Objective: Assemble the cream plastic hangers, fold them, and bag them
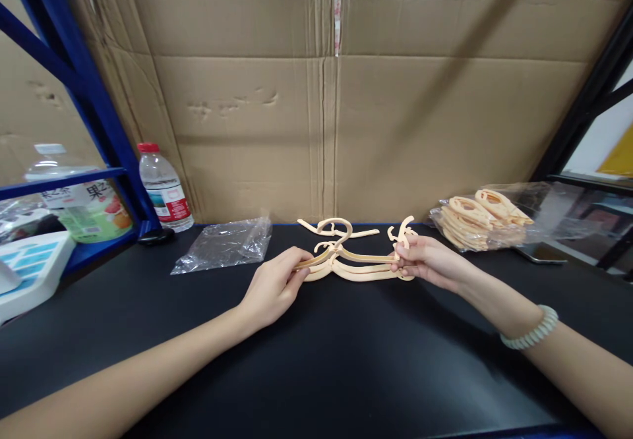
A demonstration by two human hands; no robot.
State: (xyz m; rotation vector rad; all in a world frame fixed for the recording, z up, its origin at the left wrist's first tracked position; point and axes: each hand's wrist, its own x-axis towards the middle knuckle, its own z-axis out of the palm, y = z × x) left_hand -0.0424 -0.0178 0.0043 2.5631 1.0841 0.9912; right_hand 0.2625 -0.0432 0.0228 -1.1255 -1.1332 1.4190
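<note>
A cream plastic clothes hanger [366, 258] is held up between my two hands, its hook pointing away from me. My left hand [271, 287] pinches the hanger's left arm between thumb and fingers. At the other end, my right hand [435, 262] has its fingertips closed on the right arm, where a curved cream piece [405, 233] sticks up; whether that piece is joined to the hanger I cannot tell. Just below lies another cream hanger [361, 273] on the black table [326, 366]. Behind the hook is a further cream hanger part [364, 233], partly hidden.
A clear plastic bag [222, 244] lies flat to the left. At the right, several folded cream hangers [469, 218] sit in an open plastic bag, beside a flat phone-like object [541, 254]. A red-capped water bottle [165, 188] stands back left. Cardboard [247, 109] walls the rear.
</note>
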